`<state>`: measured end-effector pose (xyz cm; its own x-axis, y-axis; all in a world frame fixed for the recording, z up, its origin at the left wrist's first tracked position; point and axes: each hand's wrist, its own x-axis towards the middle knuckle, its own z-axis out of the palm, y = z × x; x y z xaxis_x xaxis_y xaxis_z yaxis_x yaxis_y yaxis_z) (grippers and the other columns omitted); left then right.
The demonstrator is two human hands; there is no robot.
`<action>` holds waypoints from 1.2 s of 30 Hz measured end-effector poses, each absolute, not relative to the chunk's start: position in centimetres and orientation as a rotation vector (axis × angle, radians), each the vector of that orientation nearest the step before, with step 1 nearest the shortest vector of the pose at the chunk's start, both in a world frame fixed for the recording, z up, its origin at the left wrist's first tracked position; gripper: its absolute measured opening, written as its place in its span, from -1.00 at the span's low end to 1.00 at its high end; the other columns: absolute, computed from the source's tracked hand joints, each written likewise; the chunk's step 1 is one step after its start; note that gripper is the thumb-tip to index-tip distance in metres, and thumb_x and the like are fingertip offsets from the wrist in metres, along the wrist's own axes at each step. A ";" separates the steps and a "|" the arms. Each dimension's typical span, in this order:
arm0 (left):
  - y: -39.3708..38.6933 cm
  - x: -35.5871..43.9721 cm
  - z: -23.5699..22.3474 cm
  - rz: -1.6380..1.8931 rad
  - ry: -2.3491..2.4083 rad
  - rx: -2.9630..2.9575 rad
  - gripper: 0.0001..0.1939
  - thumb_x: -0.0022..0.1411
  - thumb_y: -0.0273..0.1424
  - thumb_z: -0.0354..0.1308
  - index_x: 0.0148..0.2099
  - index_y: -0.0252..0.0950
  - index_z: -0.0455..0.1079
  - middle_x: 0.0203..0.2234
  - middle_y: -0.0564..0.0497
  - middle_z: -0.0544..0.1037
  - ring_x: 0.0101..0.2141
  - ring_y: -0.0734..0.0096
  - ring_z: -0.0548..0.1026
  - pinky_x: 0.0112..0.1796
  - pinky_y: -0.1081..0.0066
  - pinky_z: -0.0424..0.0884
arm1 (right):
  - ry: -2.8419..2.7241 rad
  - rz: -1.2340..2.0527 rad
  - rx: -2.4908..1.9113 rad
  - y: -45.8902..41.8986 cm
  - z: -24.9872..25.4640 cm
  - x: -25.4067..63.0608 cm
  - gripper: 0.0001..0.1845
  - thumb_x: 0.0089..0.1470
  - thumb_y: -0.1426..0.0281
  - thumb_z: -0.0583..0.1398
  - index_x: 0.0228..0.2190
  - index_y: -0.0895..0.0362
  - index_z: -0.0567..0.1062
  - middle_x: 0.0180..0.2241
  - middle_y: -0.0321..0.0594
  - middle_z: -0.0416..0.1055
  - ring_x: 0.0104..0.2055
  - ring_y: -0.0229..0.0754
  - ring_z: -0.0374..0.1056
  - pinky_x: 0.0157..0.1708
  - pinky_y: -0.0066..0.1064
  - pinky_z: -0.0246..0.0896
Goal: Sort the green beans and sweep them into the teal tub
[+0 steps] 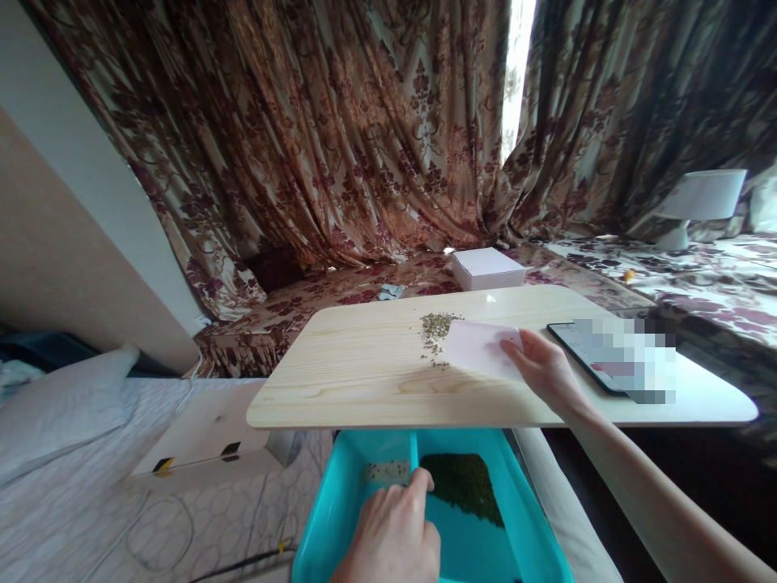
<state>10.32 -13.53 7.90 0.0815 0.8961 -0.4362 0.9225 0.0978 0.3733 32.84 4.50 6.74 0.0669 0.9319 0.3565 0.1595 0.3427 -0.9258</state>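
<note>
My right hand (540, 364) grips the right end of a pale flat card (482, 348), thumb on top, tilted over the wooden tabletop (346, 356). At the card's left edge lies a loose scatter of small greenish-brown grains (440, 325). Below the table's front edge is a turquoise bin (321, 502) with a divider. My left hand (397, 526) is closed around the divider at the near side. A dark green heap of grains (464, 482) fills part of the right compartment. A few grains on a pale patch (385, 471) show in the left one, partly hidden by my hand.
A tablet (588, 356) with a blurred-out screen lies on the tabletop beside my right wrist. Behind the table stands a white box (487, 267). A flat white carton (206, 429) and a cable (243, 563) lie on the bed at left. A lamp (698, 198) stands far right.
</note>
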 end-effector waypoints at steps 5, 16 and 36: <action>-13.5 10.3 7.6 -0.046 1.802 1.785 -0.43 0.21 -0.53 -0.09 0.25 -0.22 0.33 0.03 -0.16 0.56 0.08 0.06 0.47 0.10 0.17 0.30 | -1.420 0.833 -1.089 3.9 7.2 32.6 -0.69 -0.05 0.05 0.36 -0.42 0.03 0.56 -0.43 -0.20 0.62 -0.35 -0.07 0.53 -0.27 -0.26 0.47; -13.6 10.2 7.3 -0.034 1.798 1.792 -0.45 0.21 -0.50 -0.09 0.22 -0.21 0.35 0.04 -0.14 0.56 0.09 0.08 0.45 0.11 0.21 0.28 | -1.426 0.862 -1.057 4.3 6.8 32.2 -0.69 -0.06 0.03 0.34 -0.43 0.01 0.55 -0.44 -0.22 0.62 -0.34 -0.04 0.55 -0.29 -0.24 0.47; -13.7 10.2 7.4 -0.024 1.805 1.784 -0.46 0.22 -0.51 -0.10 0.21 -0.20 0.35 0.02 -0.15 0.56 0.08 0.07 0.45 0.10 0.18 0.28 | -1.445 0.817 -1.088 3.2 7.2 32.7 -0.65 -0.06 0.01 0.35 -0.48 0.02 0.53 -0.48 -0.22 0.57 -0.36 -0.07 0.50 -0.35 -0.30 0.42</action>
